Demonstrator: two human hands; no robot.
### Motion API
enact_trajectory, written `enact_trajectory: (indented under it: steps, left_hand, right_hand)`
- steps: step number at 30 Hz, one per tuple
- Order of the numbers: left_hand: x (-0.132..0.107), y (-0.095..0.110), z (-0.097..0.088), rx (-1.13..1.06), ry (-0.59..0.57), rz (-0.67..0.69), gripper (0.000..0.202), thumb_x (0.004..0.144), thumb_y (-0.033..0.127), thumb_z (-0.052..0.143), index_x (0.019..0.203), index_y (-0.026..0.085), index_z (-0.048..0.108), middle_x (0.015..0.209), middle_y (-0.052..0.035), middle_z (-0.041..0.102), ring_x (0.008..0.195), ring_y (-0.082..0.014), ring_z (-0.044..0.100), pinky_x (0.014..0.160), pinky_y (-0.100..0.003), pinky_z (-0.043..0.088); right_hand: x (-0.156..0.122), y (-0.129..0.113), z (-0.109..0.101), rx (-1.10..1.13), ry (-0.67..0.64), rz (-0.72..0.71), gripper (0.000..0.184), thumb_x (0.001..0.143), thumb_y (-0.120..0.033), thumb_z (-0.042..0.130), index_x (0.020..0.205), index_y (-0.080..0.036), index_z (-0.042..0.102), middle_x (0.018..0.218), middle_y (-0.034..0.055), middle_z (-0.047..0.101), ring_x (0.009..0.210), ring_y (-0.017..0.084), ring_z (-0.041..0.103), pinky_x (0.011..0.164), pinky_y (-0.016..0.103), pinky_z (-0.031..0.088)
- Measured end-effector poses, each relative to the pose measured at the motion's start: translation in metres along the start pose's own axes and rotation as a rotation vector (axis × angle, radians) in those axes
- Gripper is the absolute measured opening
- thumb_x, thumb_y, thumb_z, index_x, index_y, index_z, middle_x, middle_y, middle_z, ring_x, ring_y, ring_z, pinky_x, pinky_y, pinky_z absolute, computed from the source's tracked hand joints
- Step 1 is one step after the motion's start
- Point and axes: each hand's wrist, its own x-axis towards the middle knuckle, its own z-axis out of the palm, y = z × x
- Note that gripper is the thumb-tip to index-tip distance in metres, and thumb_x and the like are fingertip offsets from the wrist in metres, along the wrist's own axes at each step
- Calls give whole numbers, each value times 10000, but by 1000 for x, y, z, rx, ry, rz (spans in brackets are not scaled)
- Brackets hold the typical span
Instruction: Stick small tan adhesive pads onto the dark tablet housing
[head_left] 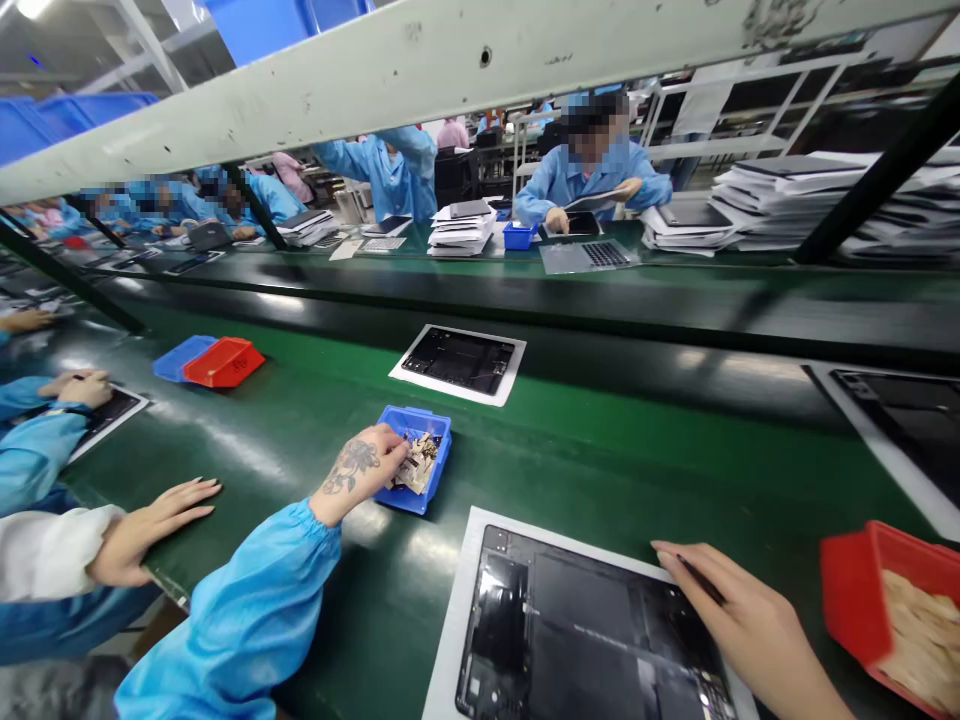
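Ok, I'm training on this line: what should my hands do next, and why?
Probably lift a beige piece out of the blue bin with your left hand, since it is in among the pieces, and bring it to the black panel, where your right hand holds a black pen-like tool.

Glossy green conveyor belt (pixel 262 470), smooth blue plastic tray (pixel 439 440), blue cloth sleeve (pixel 240 620), white paper sheet (pixel 450 620)

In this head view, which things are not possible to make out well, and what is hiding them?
Head view:
Pale pieces in the blue bin: partly covered by the left hand, kind unclear.
Red bin: cut off by the right edge.
Black panel: cut off by the bottom edge.
Dark tool in the right hand: one end hidden by the hand.
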Motion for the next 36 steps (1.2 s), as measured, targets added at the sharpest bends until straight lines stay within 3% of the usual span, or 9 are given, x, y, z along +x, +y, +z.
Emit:
enact_trajectory:
  steps: [3, 9, 16, 20, 25, 27, 29, 32, 36]
  left_hand:
    - [0, 5, -9, -36, 49, 49, 320, 833, 424, 511, 663, 214, 684, 920, -45, 630, 947, -231, 523, 871, -323, 367]
    - [1, 7, -12, -246, 77, 13, 260, 748, 420, 630, 664, 179, 680, 785, -26, 570, 765, -184, 557, 724, -291, 412]
    - [0, 3, -12, -505, 183, -51, 301, 696, 458, 711, 685, 158, 700, 799, -36, 584, 796, -192, 563, 748, -288, 400]
    - [-15, 19, -12, -651, 197, -45, 286, 735, 442, 701, 760, 158, 710, 900, -59, 643, 892, -212, 583, 809, -290, 421]
    - [-38, 51, -1, -844, 137, -45, 262, 780, 425, 688, 778, 164, 707, 802, -35, 657, 740, -151, 585, 694, -242, 451]
    - [-45, 65, 5, -954, 68, -45, 247, 779, 403, 698, 760, 157, 706, 813, -36, 662, 697, -134, 591, 660, -227, 468]
    - [-51, 78, 13, -1051, -9, -36, 247, 780, 391, 701, 739, 147, 701, 822, -44, 663, 685, -133, 605, 636, -221, 487]
    - [-58, 95, 24, -1173, -109, -6, 245, 777, 375, 712, 735, 135, 690, 798, -46, 660, 677, -134, 620, 630, -222, 505]
    - [-63, 105, 37, -1269, -175, 27, 241, 780, 360, 717, 737, 126, 674, 766, -42, 655, 652, -126, 623, 629, -219, 507]
  right_hand:
    - [0, -2, -1, 11, -2, 6, 385, 902, -562, 451, 928, -267, 696, 984, 25, 696, 895, 228, 680, 752, 300, 569]
    - [-1, 1, 1, 17, -4, 5, 360, 902, -541, 472, 952, -265, 698, 986, 23, 690, 900, 220, 673, 779, 297, 555]
    - [-3, -1, 2, 62, -24, 46, 354, 895, -538, 485, 970, -264, 695, 1012, 30, 674, 922, 221, 653, 792, 298, 530]
    - [1, -35, -7, 157, -61, 60, 331, 887, -523, 511, 900, -259, 710, 960, 34, 682, 886, 226, 649, 767, 275, 515]
    - [20, -108, -15, 300, -264, 80, 312, 923, -458, 478, 831, -266, 706, 847, 14, 672, 806, 204, 635, 691, 267, 489]
    - [29, -133, -8, 385, -288, 68, 268, 912, -420, 502, 868, -254, 708, 864, 20, 671, 819, 205, 628, 705, 278, 485]
    - [37, -151, 6, 500, -304, 83, 244, 867, -370, 573, 1041, -238, 681, 983, 34, 668, 896, 208, 613, 763, 288, 479]
    - [43, -166, 28, 688, -400, 152, 440, 766, -320, 680, 1181, -193, 608, 1039, 49, 661, 821, 189, 600, 693, 277, 466]
    - [45, -174, 45, 856, -432, 190, 179, 770, -301, 667, 859, -145, 656, 804, 32, 679, 705, 162, 564, 638, 257, 417]
